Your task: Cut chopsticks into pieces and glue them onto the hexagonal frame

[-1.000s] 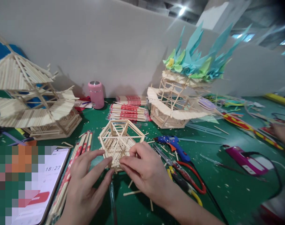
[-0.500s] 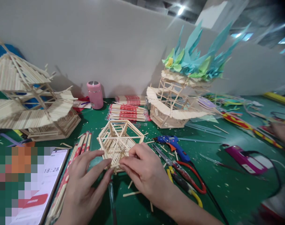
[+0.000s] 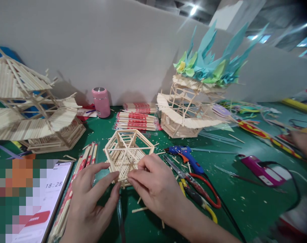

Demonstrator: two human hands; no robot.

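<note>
An eight-sided frame of thin wooden sticks (image 3: 129,148), with spokes across its top and a slatted bottom, sits on the green table. At its front edge, my right hand (image 3: 153,189) pinches a short wooden stick (image 3: 123,179) between thumb and forefinger. My left hand (image 3: 91,195) is at the frame's front-left corner, fingers apart, its thumb and forefinger close to the stick's left end. Whether those fingertips touch the frame is hard to see. Right of the frame lie a blue glue gun (image 3: 186,156), red-handled scissors (image 3: 201,189) and yellow-and-black-handled pliers (image 3: 198,200).
Larger stick models stand at the left (image 3: 52,131) and back right (image 3: 180,118), the latter topped with teal paper leaves. Stick packs (image 3: 136,119), a pink flask (image 3: 101,103), a phone (image 3: 56,192) and a magenta device (image 3: 264,170) surround the work. Another person's hand (image 3: 303,143) shows far right.
My left thumb has drawn back slightly from the front stick. My right hand keeps its pinch there. The whole view has shifted a little.
</note>
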